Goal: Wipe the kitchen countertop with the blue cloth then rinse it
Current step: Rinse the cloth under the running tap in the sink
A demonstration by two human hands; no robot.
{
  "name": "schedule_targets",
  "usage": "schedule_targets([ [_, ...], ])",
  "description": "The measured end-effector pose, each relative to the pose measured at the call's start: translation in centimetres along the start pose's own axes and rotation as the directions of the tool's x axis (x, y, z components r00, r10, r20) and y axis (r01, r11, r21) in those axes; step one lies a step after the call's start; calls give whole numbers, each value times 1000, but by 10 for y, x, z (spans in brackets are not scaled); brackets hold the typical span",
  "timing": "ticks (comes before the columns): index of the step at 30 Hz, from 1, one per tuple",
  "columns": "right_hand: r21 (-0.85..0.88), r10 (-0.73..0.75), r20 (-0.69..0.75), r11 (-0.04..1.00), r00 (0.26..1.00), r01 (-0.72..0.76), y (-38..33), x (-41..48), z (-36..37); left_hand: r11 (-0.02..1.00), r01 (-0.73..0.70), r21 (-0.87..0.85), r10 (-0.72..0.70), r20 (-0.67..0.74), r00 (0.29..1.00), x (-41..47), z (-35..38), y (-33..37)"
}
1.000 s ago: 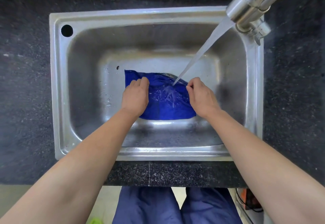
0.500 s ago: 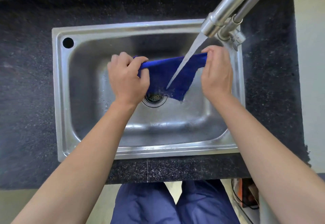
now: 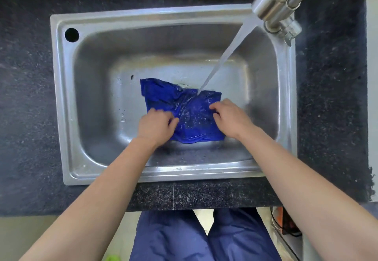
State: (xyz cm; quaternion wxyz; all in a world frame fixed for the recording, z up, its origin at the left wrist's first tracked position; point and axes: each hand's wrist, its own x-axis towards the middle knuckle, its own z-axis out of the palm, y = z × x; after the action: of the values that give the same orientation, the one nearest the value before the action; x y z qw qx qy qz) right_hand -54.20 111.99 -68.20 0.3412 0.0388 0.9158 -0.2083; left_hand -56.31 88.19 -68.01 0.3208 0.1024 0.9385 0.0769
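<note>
lying flat — blue cloth, long axis far-left to near-right

Wet, rumpled blue cloth spread on sink floor, frame centre; dark speckled countertop all around.

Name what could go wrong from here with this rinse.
1. The blue cloth lies spread over the drain, hiding most of it, so water may pool in the sink.
2. The stream from the faucet falls slanted onto the cloth's far edge; spray could reach the countertop.
3. The left hand and right hand grip the near part; the far left corner, away from the stream, may go unrinsed.
</note>
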Motion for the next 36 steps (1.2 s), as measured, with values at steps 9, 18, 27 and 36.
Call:
schedule_targets([
  [9,-190,-67,-30,980,997,60,-11,11,19,983,26,184,-15,-60,998,22,19,-12],
  [18,268,121,-444,963,888,3,-17,-2,-28,942,-126,-312,-42,-482,875,31,-31,15],
  [27,-9,96,-152,995,984,-98,-8,-17,-18,1000,-9,-23,5,-164,986,6,-14,20],
  [36,-72,-47,34,996,998,49,-7,5,11,995,-66,-70,68,34,997,22,16,9],
])
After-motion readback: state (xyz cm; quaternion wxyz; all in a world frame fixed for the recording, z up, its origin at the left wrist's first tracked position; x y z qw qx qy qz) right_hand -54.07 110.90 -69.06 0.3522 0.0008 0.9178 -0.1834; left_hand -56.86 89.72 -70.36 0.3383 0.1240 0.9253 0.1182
